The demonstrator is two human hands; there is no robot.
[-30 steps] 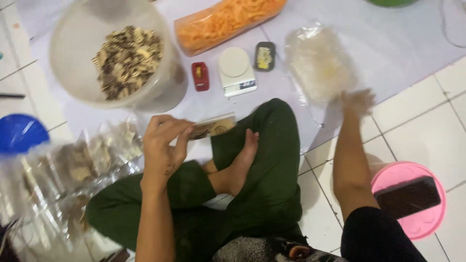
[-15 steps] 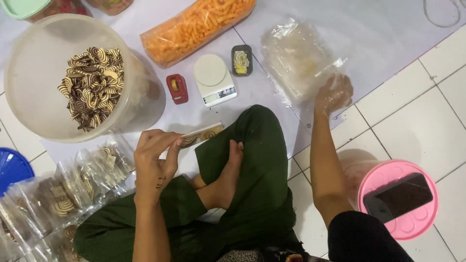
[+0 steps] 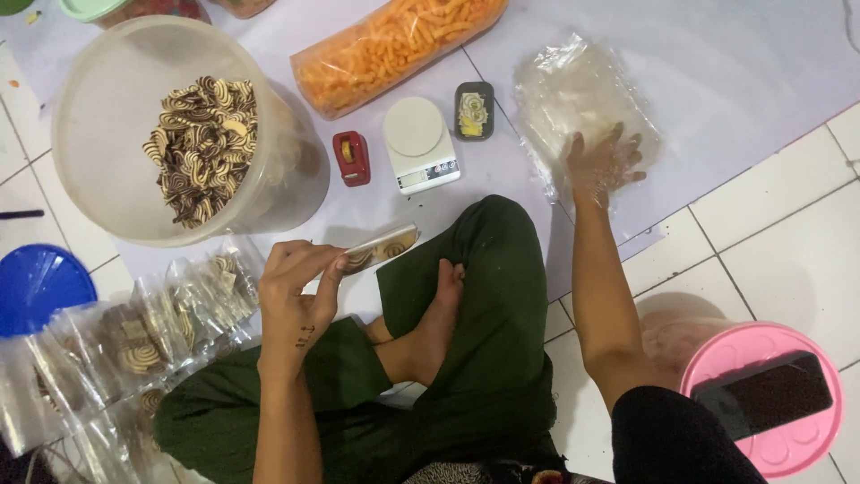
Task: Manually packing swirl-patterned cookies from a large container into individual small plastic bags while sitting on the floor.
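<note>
One small clear packet (image 3: 383, 248) of striped biscuits is pinched closed-fingered in the left hand (image 3: 296, 287), above the knee; its long axis runs left-low to right-high, its free end pointing toward the scale (image 3: 419, 143). Packing appears mid-step: a fresh bag seems wanted. The right hand (image 3: 605, 166), fingers spread, is laid flat on the stack of empty plastic bags (image 3: 573, 99), nothing yet gripped. Filled packets (image 3: 134, 332) lie left.

A floor of glossy white square tiles with dark grout lines (image 3: 788, 224) lies partly under a pale lavender sheet (image 3: 717, 72) spread flat across it, lit evenly with soft reflections and faint shadows.
</note>
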